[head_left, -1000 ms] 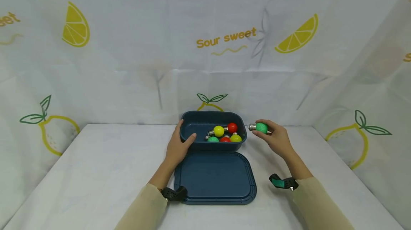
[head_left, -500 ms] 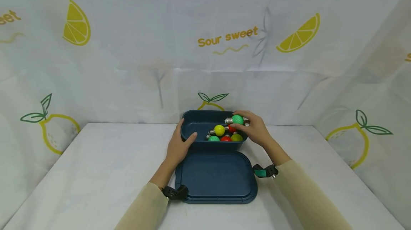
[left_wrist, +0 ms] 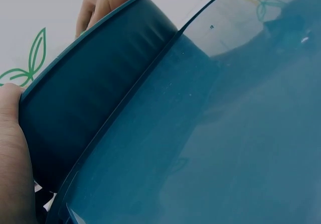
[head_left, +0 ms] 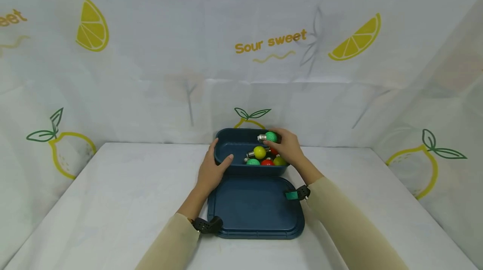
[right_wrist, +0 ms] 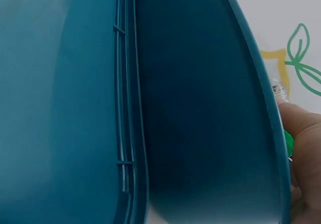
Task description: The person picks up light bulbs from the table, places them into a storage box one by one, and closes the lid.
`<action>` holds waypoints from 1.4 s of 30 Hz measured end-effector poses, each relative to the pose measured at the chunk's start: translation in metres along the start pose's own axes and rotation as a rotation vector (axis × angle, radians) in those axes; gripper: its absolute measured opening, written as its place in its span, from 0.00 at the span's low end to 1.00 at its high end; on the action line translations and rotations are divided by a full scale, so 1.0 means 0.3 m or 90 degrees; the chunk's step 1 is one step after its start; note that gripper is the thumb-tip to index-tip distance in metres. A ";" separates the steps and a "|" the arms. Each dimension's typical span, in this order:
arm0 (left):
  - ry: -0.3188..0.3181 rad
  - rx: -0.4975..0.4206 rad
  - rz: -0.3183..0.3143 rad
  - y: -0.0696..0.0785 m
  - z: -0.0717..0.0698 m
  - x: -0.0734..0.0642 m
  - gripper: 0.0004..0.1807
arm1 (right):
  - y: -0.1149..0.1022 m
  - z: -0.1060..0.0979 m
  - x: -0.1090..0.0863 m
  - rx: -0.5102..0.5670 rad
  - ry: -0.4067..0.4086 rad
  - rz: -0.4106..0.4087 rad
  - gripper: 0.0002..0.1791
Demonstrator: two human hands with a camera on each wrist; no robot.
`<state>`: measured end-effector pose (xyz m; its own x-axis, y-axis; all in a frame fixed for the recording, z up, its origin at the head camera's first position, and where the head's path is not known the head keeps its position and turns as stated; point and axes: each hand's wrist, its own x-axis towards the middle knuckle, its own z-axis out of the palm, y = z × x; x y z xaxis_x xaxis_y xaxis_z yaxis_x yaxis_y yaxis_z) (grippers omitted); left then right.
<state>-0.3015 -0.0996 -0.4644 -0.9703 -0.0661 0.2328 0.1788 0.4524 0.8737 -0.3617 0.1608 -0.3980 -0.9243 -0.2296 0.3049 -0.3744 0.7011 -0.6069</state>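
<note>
A dark blue plastic box (head_left: 237, 170) stands at the back middle of the table. My left hand (head_left: 210, 171) holds its left end, thumb at the front rim and fingers along the side. Over the box's right half, my right hand (head_left: 288, 146) pinches a green light bulb (head_left: 271, 136) by its round globe, with the silver screw base pointing left. Below it in the box lie several bulbs: a yellow bulb (head_left: 259, 152), a green bulb (head_left: 253, 162), a red bulb (head_left: 267, 162) and others partly covered by the right hand. In the right wrist view, the box wall (right_wrist: 200, 103) hides most of the held bulb.
A dark blue lid (head_left: 256, 207) lies flat on the white table (head_left: 143, 203), right in front of the box. Behind the table hangs a white cloth (head_left: 162, 102) with lemon prints. Each wrist wears a black strap, the right strap (head_left: 298, 193) partly green.
My right hand has carried the green bulb leftward from beside the box to over its right half. My left hand has stayed on the box's left end.
</note>
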 end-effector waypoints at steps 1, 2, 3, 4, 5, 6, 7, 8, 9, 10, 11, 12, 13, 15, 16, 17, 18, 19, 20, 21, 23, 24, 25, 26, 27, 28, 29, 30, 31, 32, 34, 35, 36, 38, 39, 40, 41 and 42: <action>0.001 0.001 0.000 -0.001 -0.001 0.000 0.46 | -0.002 0.003 0.005 -0.004 -0.004 0.002 0.30; 0.001 0.003 0.000 -0.002 -0.002 0.000 0.46 | -0.004 0.006 0.010 -0.011 -0.008 0.001 0.30; 0.001 0.005 0.000 -0.003 -0.003 0.000 0.46 | -0.006 0.008 0.015 -0.016 -0.013 0.005 0.30; 0.001 0.007 0.000 -0.004 -0.004 0.001 0.45 | -0.008 0.011 0.020 -0.023 -0.016 0.006 0.30; 0.001 0.008 0.000 -0.006 -0.004 0.002 0.45 | -0.010 0.014 0.025 -0.026 -0.021 0.010 0.30; 0.000 0.009 0.000 -0.007 -0.005 0.002 0.45 | -0.013 0.017 0.031 -0.033 -0.025 0.014 0.29; 0.000 0.009 0.000 -0.009 -0.005 0.002 0.45 | -0.018 0.020 0.036 -0.039 -0.030 0.018 0.29; 0.000 0.009 0.001 -0.010 -0.006 0.003 0.45 | -0.023 0.023 0.040 -0.044 -0.034 0.020 0.29; 0.001 0.009 0.001 -0.011 -0.006 0.003 0.45 | -0.027 0.027 0.045 -0.047 -0.038 0.024 0.29; 0.003 0.010 0.000 -0.011 -0.006 0.003 0.45 | -0.031 0.032 0.050 -0.048 -0.041 0.025 0.28; 0.004 0.009 0.001 -0.011 -0.005 0.003 0.45 | -0.035 0.036 0.053 -0.046 -0.045 0.027 0.28; 0.005 0.008 0.000 -0.011 -0.004 0.003 0.45 | -0.037 0.041 0.056 -0.047 -0.048 0.028 0.28; 0.007 0.006 0.000 -0.010 -0.003 0.002 0.45 | -0.040 0.046 0.058 -0.044 -0.050 0.026 0.28; 0.005 0.005 -0.002 -0.007 0.001 0.001 0.45 | -0.037 0.056 0.060 -0.039 -0.058 0.029 0.27; 0.002 0.003 -0.002 -0.005 0.004 0.001 0.45 | -0.037 0.059 0.061 -0.037 -0.061 0.032 0.27; 0.000 0.001 0.000 -0.003 0.006 0.001 0.46 | -0.036 0.061 0.061 -0.037 -0.065 0.035 0.27; -0.002 0.001 0.000 -0.001 0.008 0.000 0.46 | -0.035 0.063 0.061 -0.039 -0.068 0.037 0.27; -0.003 0.001 0.001 0.000 0.010 0.000 0.46 | -0.034 0.065 0.061 -0.038 -0.071 0.041 0.27; -0.003 0.003 0.003 0.001 0.011 0.001 0.46 | -0.033 0.066 0.062 -0.039 -0.074 0.044 0.27; 0.000 0.002 0.005 0.003 0.012 0.002 0.46 | -0.033 0.066 0.063 -0.040 -0.074 0.045 0.27; 0.005 0.006 0.007 0.003 0.013 0.004 0.46 | -0.033 0.066 0.066 -0.048 -0.077 0.049 0.27; 0.006 0.008 0.007 0.004 0.013 0.005 0.46 | -0.032 0.068 0.068 -0.057 -0.080 0.047 0.27; 0.006 0.010 0.007 0.004 0.012 0.006 0.46 | -0.032 0.070 0.070 -0.070 -0.083 0.048 0.27; 0.006 0.012 0.007 0.005 0.012 0.007 0.46 | -0.031 0.072 0.071 -0.085 -0.086 0.045 0.28; 0.005 0.012 0.006 0.005 0.011 0.007 0.46 | -0.030 0.074 0.073 -0.099 -0.088 0.045 0.28; 0.004 0.014 0.006 0.005 0.010 0.007 0.46 | -0.030 0.076 0.074 -0.113 -0.090 0.043 0.28; 0.002 0.017 0.005 0.006 0.009 0.006 0.46 | -0.031 0.079 0.076 -0.126 -0.091 0.041 0.28; 0.003 0.016 0.006 0.007 0.007 0.005 0.46 | -0.032 0.082 0.077 -0.135 -0.091 0.039 0.28; 0.004 0.016 0.006 0.008 0.006 0.004 0.46 | -0.034 0.086 0.077 -0.141 -0.092 0.039 0.28; 0.005 0.016 0.005 0.007 0.005 0.002 0.46 | -0.036 0.089 0.077 -0.143 -0.092 0.037 0.28; 0.008 0.020 0.003 0.008 0.002 -0.001 0.46 | -0.043 0.096 0.078 -0.148 -0.096 0.032 0.28; 0.009 0.020 0.002 0.007 0.001 -0.002 0.45 | -0.046 0.099 0.077 -0.151 -0.101 0.029 0.28; 0.010 0.021 0.003 0.006 0.001 -0.003 0.46 | -0.049 0.102 0.076 -0.155 -0.108 0.024 0.28; 0.010 0.023 0.001 0.004 0.001 -0.002 0.45 | -0.054 0.107 0.076 -0.168 -0.123 0.017 0.28; 0.010 0.023 0.002 0.004 0.002 -0.002 0.45 | -0.056 0.108 0.076 -0.177 -0.130 0.014 0.28; 0.011 0.022 0.006 0.002 0.002 -0.001 0.45 | -0.057 0.109 0.076 -0.182 -0.135 0.012 0.27; 0.011 0.021 0.007 0.002 0.003 0.000 0.45 | -0.057 0.111 0.077 -0.188 -0.138 0.010 0.27; 0.010 0.021 0.006 0.001 0.004 0.001 0.46 | -0.057 0.111 0.078 -0.195 -0.140 0.009 0.26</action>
<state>-0.3020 -0.0984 -0.4646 -0.9658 -0.0763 0.2478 0.1819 0.4819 0.8571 -0.3794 0.1210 -0.4052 -0.9357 -0.3342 0.1131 -0.3523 0.8669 -0.3527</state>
